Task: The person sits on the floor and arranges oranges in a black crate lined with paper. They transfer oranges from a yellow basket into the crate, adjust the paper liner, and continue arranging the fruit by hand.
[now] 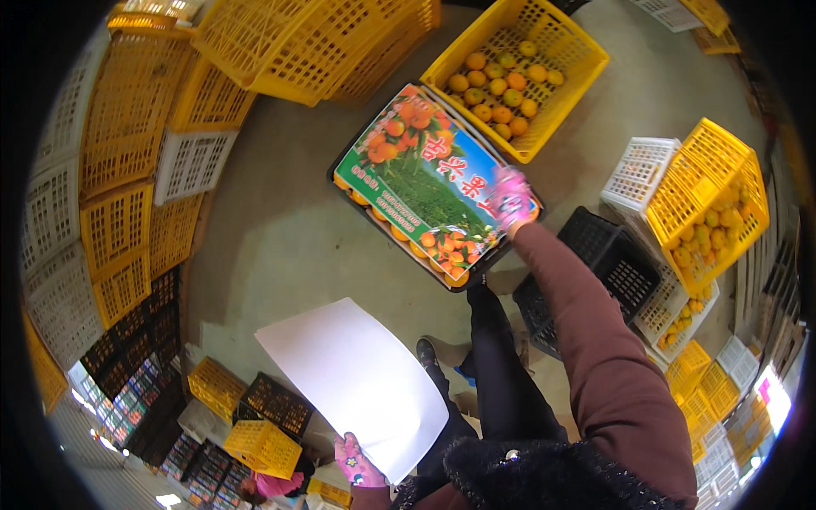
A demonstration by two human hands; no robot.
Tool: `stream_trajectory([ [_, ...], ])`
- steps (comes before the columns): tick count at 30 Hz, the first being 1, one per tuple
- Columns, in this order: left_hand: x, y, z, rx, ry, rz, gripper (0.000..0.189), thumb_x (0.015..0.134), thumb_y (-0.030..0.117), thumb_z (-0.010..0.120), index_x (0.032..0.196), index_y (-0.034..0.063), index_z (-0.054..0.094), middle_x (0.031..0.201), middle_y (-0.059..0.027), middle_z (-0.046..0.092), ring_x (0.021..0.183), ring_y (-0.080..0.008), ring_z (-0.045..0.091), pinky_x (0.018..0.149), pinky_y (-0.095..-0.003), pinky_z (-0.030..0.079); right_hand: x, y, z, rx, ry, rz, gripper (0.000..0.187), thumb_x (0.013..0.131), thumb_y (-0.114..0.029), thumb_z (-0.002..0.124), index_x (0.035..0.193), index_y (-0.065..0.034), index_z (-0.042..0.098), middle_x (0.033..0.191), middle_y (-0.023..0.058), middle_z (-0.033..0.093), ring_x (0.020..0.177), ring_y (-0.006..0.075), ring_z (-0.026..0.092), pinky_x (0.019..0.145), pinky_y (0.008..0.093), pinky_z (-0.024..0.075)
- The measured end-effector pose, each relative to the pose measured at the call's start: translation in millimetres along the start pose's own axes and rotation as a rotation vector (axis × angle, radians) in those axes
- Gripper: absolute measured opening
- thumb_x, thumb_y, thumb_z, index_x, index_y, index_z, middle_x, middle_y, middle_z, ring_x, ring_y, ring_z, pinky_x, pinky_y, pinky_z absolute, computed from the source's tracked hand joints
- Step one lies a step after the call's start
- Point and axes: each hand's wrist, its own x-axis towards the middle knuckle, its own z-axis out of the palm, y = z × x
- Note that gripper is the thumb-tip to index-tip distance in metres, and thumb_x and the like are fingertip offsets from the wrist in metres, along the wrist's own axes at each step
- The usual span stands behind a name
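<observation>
My left hand (358, 462), in a pink patterned glove, grips the lower edge of a large white sheet or sheets of paper (363, 382); how many I cannot tell. My right hand (512, 199), in a similar glove and blurred, is at the right end of a printed cover sheet (408, 172). That sheet shows oranges, a green orchard and writing. It lies over a dark crate (489, 261) filled with orange citrus fruit (400, 232), which peeks out along the near side. Whether my right fingers pinch the sheet or only rest on it is hidden.
Beyond the covered crate stands a yellow crate (564, 108) part-filled with citrus. Black crates (590, 255) and a fruit-filled yellow crate (701, 191) are at right. Tall yellow and white crate stacks (127, 127) line the left. A person in pink (274, 483) is at bottom left.
</observation>
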Motion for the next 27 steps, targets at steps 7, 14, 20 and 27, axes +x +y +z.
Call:
stream_trajectory([
  [7,3.2,3.7,-1.8,0.720,-0.194,0.568,0.039,0.097,0.017,0.042,0.130,-0.0030,0.039,0.114,-0.0177,0.051,0.101,-0.0227,0.056,0.082,-0.0316,0.051,-271.3,-114.0,-218.6,1.240,-0.884,-0.816,0.072,0.087,-0.047,0.057,0.134,0.0040,0.038,0.136,0.0261,0.040,0.126,0.0348,0.043,0.105,0.0372,0.0350],
  [14,-21.4,23.4,-21.1,0.170,-0.825,0.121,0.052,0.097,0.032,0.046,0.135,-0.0014,0.034,0.113,-0.0138,0.055,0.098,-0.0212,0.059,0.085,-0.0315,0.051,-382.6,-114.7,-280.2,1.318,-0.579,-0.261,0.079,0.084,-0.048,0.057,0.136,0.0061,0.033,0.133,0.0293,0.041,0.123,0.0387,0.044,0.103,0.0371,0.0361],
  [20,-56.8,15.4,-44.4,0.266,-1.041,0.260,0.048,0.097,0.023,0.049,0.137,0.0006,0.034,0.107,-0.0069,0.057,0.093,-0.0140,0.056,0.080,-0.0274,0.049,-461.0,-102.3,-296.8,1.485,-0.359,-0.057,0.066,0.088,-0.032,0.056,0.139,0.0025,0.031,0.135,0.0245,0.043,0.125,0.0339,0.044,0.103,0.0352,0.0363],
  [27,-89.9,-0.4,-39.3,0.269,-1.399,0.180,0.046,0.097,0.020,0.050,0.135,-0.0011,0.037,0.113,-0.0080,0.055,0.101,-0.0132,0.054,0.089,-0.0270,0.045,-514.5,-84.1,-293.1,1.522,-0.145,0.207,0.051,0.091,-0.018,0.050,0.136,0.0017,0.036,0.124,0.0241,0.054,0.116,0.0339,0.052,0.098,0.0363,0.0411],
])
